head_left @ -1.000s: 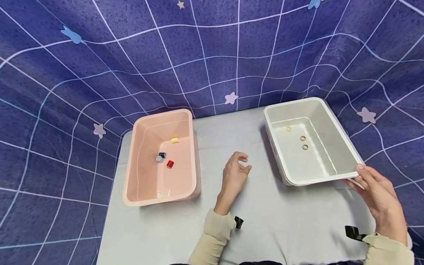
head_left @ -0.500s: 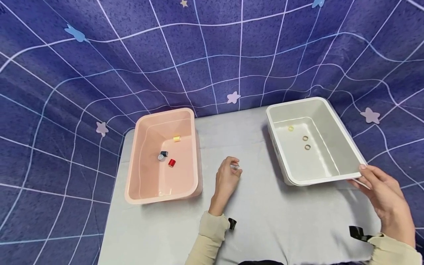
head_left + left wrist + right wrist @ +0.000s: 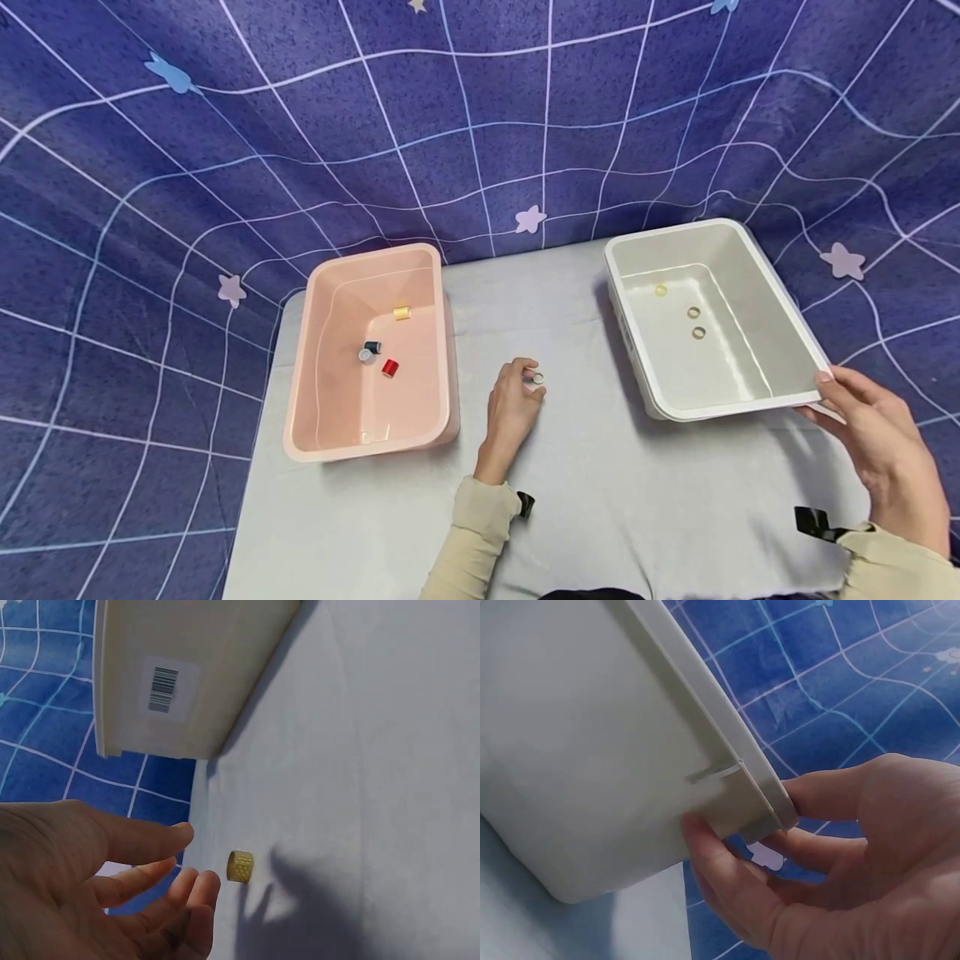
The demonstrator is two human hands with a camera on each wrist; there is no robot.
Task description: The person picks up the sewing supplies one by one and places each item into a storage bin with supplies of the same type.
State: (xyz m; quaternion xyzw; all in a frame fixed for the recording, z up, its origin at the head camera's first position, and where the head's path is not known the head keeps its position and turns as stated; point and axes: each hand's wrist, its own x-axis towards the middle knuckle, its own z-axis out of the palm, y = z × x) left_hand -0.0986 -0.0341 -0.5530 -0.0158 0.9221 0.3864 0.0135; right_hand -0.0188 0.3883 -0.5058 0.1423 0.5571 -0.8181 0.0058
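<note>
My left hand [image 3: 516, 404] is low over the table between two bins, fingers loosely bent with nothing in them. Just beyond its fingertips a dimpled gold ring thimble [image 3: 240, 866] lies on the cloth, a small gap away in the left wrist view. At the right, my right hand [image 3: 881, 442] grips the near right corner of the grey bin [image 3: 738, 410], with digits on both the rim and the outer wall [image 3: 585, 750]. Inside that bin lie a pale yellow ring [image 3: 661, 290] and two brownish rings, one farther [image 3: 693, 312] and one nearer [image 3: 699, 332].
A pink bin [image 3: 367, 456] stands on the left with yellow [image 3: 402, 313], dark blue [image 3: 372, 347], white [image 3: 365, 356] and red [image 3: 390, 368] thread spools inside. Light grey cloth [image 3: 570, 517] covers the table. Behind hangs a blue curtain [image 3: 375, 125] with grid lines and stars.
My left hand has shifted left toward the pink bin, and the ring thimble now shows beside its fingertips. My right hand keeps its hold on the grey bin's corner.
</note>
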